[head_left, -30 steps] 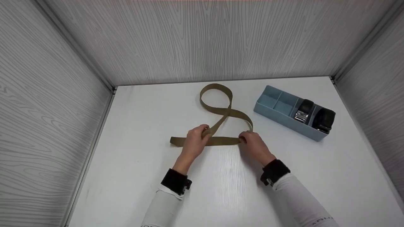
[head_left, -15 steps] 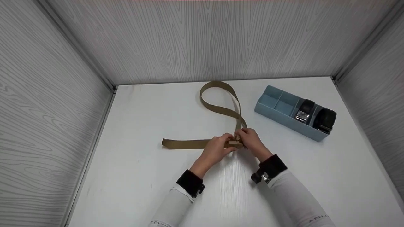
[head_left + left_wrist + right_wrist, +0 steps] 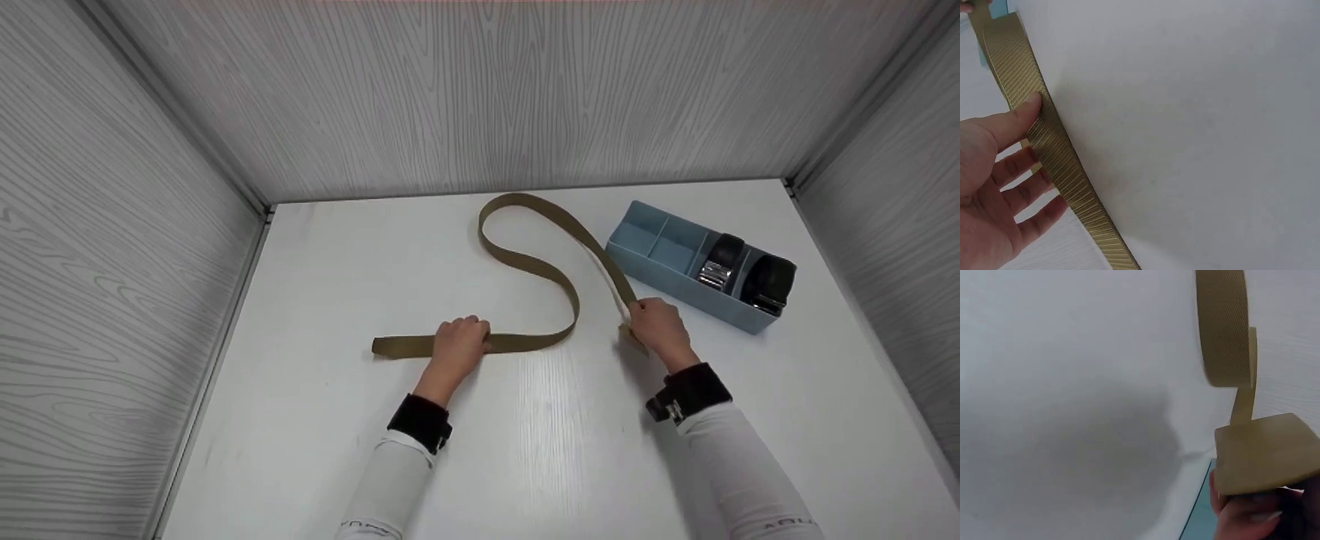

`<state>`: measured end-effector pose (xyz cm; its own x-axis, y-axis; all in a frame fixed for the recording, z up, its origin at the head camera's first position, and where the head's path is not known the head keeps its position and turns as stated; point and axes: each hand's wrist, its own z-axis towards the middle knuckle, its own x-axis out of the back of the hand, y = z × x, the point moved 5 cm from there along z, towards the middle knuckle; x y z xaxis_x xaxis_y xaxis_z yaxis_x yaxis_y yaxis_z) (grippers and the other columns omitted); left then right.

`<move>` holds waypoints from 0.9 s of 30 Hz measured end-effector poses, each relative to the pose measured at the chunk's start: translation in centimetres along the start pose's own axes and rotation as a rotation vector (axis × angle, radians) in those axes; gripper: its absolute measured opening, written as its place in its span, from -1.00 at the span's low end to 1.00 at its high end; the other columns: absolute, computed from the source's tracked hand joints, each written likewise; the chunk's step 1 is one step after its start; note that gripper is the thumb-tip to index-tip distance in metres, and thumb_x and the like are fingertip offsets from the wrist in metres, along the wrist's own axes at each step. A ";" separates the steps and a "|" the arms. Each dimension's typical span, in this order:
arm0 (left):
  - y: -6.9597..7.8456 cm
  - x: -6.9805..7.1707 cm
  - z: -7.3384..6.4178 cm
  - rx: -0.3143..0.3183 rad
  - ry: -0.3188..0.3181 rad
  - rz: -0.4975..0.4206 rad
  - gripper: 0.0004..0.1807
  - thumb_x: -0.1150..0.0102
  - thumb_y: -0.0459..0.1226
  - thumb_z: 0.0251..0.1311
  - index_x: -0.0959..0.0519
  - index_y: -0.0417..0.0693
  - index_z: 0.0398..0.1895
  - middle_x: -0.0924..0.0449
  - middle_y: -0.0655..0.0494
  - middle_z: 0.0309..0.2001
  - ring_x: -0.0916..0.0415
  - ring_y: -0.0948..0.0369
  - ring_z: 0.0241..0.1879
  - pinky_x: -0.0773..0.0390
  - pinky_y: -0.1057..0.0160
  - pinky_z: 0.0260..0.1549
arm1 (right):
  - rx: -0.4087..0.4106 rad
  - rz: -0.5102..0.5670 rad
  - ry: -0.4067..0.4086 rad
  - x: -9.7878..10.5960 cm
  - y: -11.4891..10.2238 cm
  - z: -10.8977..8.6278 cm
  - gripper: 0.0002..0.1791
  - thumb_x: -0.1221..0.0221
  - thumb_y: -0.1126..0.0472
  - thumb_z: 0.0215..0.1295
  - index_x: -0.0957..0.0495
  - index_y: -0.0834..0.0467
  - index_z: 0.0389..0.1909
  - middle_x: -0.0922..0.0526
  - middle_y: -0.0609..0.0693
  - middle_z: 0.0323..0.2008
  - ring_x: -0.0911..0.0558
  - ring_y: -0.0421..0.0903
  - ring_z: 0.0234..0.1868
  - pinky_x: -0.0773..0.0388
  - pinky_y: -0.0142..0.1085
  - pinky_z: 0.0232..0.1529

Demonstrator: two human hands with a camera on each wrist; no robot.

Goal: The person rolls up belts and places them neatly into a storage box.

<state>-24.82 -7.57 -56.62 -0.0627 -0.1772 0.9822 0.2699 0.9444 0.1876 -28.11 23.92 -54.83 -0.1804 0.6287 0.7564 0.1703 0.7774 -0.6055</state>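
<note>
An olive-brown webbing belt [image 3: 536,266] lies in a winding S shape on the white table. My left hand [image 3: 459,349] grips it near its left end. In the left wrist view, the thumb presses the front of the ribbed belt [image 3: 1053,132] and the fingers lie behind it. At the belt's other end, my right hand [image 3: 661,330] holds the band, with a short end piece showing below. The right wrist view has a flat tan end piece [image 3: 1266,453] standing out above the fingers [image 3: 1247,526]; the rest of that grip is hidden.
Right of the belt stands a light-blue divided box [image 3: 682,292]. Its right compartments hold two dark rolled items with shiny metal parts, a smaller one [image 3: 721,262] and a bigger one [image 3: 770,285]. Wood-grain panels [image 3: 480,97] close off the table's back and both sides.
The hands came together at the belt's middle, then parted. My right hand moved right, drawing its end of the belt out towards the box; my left hand went back left along the band.
</note>
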 end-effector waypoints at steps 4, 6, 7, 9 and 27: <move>-1.0 0.8 -0.2 0.048 0.051 0.005 -0.87 -0.35 -0.25 0.17 -0.62 -0.13 -0.37 -0.61 0.04 -0.44 -0.60 0.10 -0.43 -0.55 0.14 -0.49 | -0.013 -0.091 0.024 0.5 0.8 -0.2 -0.55 0.17 0.13 0.46 -0.63 0.33 -0.15 -0.63 0.16 -0.40 -0.56 0.03 -0.47 -0.44 -0.17 -0.53; -1.4 1.1 -0.3 0.068 0.082 0.006 -0.89 -0.34 -0.29 0.18 -0.61 -0.14 -0.40 -0.60 0.04 -0.47 -0.59 0.10 -0.46 -0.54 0.13 -0.55 | 0.022 -0.132 0.054 0.5 0.6 -0.4 -0.59 0.12 0.15 0.45 -0.62 0.35 -0.18 -0.61 0.20 -0.37 -0.57 0.06 -0.47 -0.45 -0.13 -0.55; -1.5 1.3 -0.4 0.074 0.098 0.007 -0.90 -0.33 -0.31 0.18 -0.60 -0.13 -0.41 -0.59 0.04 -0.48 -0.58 0.10 -0.48 -0.53 0.13 -0.57 | 0.045 -0.161 0.082 0.4 0.3 -0.6 -0.61 0.09 0.17 0.45 -0.61 0.37 -0.17 -0.58 0.24 -0.35 -0.57 0.08 -0.45 -0.46 -0.10 -0.55; -1.8 1.5 -0.3 0.078 0.138 0.001 -0.91 -0.31 -0.36 0.18 -0.59 -0.14 -0.43 -0.58 0.02 -0.50 -0.58 0.09 -0.50 -0.53 0.12 -0.59 | 0.103 -0.219 0.165 0.3 -0.6 -1.0 -0.66 0.01 0.21 0.41 -0.57 0.43 -0.14 -0.52 0.31 -0.31 -0.58 0.15 -0.41 -0.49 -0.02 -0.55; -6.9 4.0 -2.9 0.390 -0.080 0.021 -0.88 -0.12 -0.47 0.25 -0.66 -0.25 -0.32 -0.63 -0.15 -0.42 -0.62 -0.03 -0.40 -0.60 0.02 -0.44 | 0.433 -0.324 0.134 -4.8 -6.6 -4.2 -0.78 -0.24 0.24 0.27 -0.65 0.23 -0.10 -0.60 0.16 -0.20 -0.63 0.10 -0.40 -0.53 -0.05 -0.48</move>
<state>-24.16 -15.63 -53.98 -0.1401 -0.1489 0.9789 -0.1122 0.9847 0.1337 -24.32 15.69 -53.37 -0.0279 0.3702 0.9286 -0.2917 0.8855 -0.3617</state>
